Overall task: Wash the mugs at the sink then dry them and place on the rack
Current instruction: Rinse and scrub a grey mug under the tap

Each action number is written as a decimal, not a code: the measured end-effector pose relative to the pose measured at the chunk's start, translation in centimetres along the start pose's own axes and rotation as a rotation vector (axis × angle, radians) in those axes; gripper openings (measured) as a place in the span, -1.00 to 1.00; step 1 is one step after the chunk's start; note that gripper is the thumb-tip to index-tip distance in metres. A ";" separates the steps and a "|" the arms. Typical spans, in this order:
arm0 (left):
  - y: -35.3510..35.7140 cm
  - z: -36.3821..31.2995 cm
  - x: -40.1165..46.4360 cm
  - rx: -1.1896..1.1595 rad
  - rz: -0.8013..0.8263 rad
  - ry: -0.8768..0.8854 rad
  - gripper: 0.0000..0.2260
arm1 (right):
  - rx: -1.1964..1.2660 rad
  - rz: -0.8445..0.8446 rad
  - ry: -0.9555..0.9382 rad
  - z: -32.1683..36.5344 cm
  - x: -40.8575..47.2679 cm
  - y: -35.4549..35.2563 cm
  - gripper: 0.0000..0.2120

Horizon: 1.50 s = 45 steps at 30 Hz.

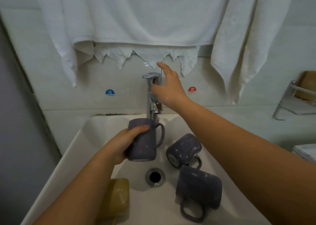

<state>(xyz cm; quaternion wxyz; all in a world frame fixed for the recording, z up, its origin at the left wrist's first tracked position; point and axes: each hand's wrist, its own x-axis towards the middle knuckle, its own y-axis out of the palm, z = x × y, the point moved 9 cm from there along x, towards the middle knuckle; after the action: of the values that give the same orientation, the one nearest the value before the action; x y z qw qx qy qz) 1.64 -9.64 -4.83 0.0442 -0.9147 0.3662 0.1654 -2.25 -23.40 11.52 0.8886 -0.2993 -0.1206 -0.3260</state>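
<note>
My left hand [127,142] grips a purple speckled mug [145,144] upright under the chrome tap's spout [153,108], its handle turned to the right. My right hand [168,86] is raised beside the tap lever [151,75], fingers spread and holding nothing. Two more purple mugs lie on their sides in the white sink [95,132]: one [185,149] right of the held mug, the other [199,189] nearer me with its handle pointing down. No water stream is visible.
A yellow sponge [118,197] lies in the sink's near left part, beside the drain [155,177]. White towels [136,19] hang on the wall above the tap. A metal rack [297,98] is fixed to the wall at right. Cold and hot stickers flank the tap.
</note>
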 end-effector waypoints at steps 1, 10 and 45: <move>0.2 0.2 -0.1 -0.064 0.010 -0.028 -0.57 | -0.025 0.014 -0.021 0.7 0.7 0.5 -0.35; 0.7 1.9 0.4 -0.223 0.025 -0.143 -0.55 | -0.172 0.172 -0.031 2.7 2.7 3.6 -0.59; 1.4 3.0 2.1 -0.302 -0.070 -0.149 -0.48 | 0.105 -0.043 0.058 -0.2 -1.6 -0.4 -0.47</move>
<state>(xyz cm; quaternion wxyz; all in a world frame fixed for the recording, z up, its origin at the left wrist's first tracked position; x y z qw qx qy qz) 1.31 -11.43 -8.26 -0.0610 -0.9083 0.3006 0.2845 -3.76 -22.94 10.91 0.8989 -0.2399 -0.1182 -0.3469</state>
